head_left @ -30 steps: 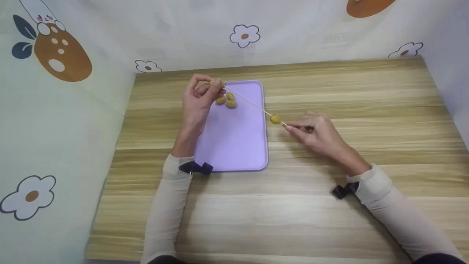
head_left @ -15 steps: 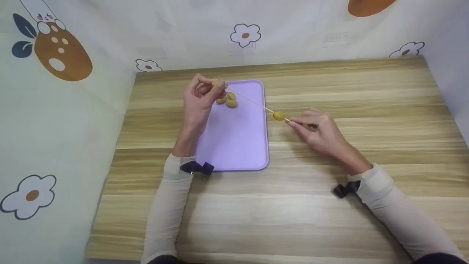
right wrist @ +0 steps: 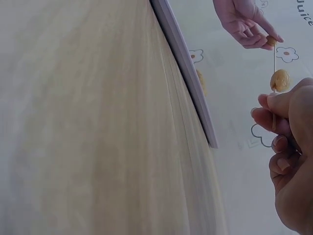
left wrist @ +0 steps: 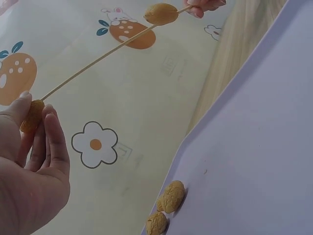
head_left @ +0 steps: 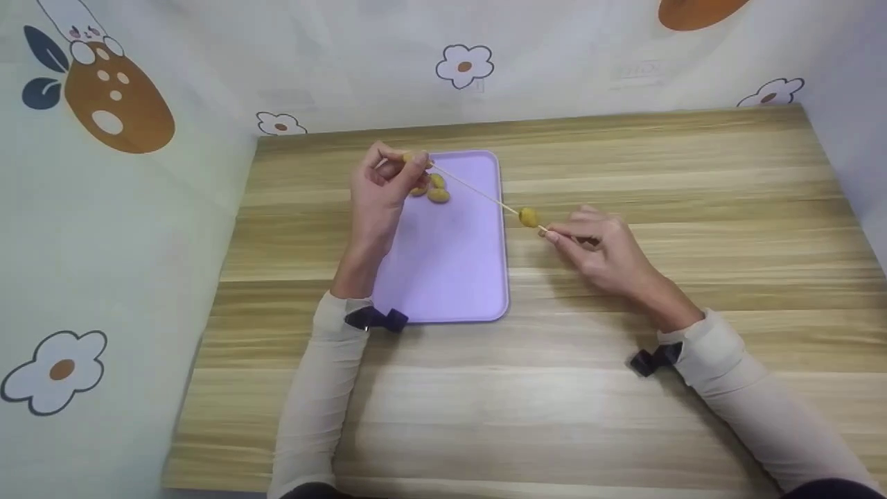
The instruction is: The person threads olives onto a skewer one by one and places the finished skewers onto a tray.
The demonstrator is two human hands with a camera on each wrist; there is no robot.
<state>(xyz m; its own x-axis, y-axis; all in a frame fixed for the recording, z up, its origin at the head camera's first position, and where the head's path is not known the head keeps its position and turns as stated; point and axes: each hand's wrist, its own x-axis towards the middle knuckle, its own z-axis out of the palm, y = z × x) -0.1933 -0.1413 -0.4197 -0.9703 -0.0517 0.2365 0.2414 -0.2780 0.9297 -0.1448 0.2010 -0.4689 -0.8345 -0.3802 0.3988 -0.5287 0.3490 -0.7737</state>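
Observation:
My left hand (head_left: 381, 187) pinches a yellow-brown oval fruit (left wrist: 33, 116) between thumb and fingers above the tray's far left corner. The tip of a thin wooden skewer (head_left: 475, 189) meets that fruit; how deep it goes in is hidden. Over the table to the right, my right hand (head_left: 603, 249) pinches the skewer's other end between thumb and forefinger. A second fruit (head_left: 529, 217) is threaded on the skewer just ahead of those fingertips. Several wrinkled fruits, one (head_left: 438, 195) in plain sight, lie on the purple tray (head_left: 443, 270) below my left hand, which partly covers them.
The tray lies on a wood-grain table (head_left: 624, 416), left of its middle. A patterned wall covering (head_left: 360, 76) rises behind the table and on the left. Both forearms reach in from the near edge, each with a small black camera at the cuff.
My right hand has shifted slightly right and away from me with the skewer and its threaded fruit. My left hand has edged a little to the right, still holding its fruit.

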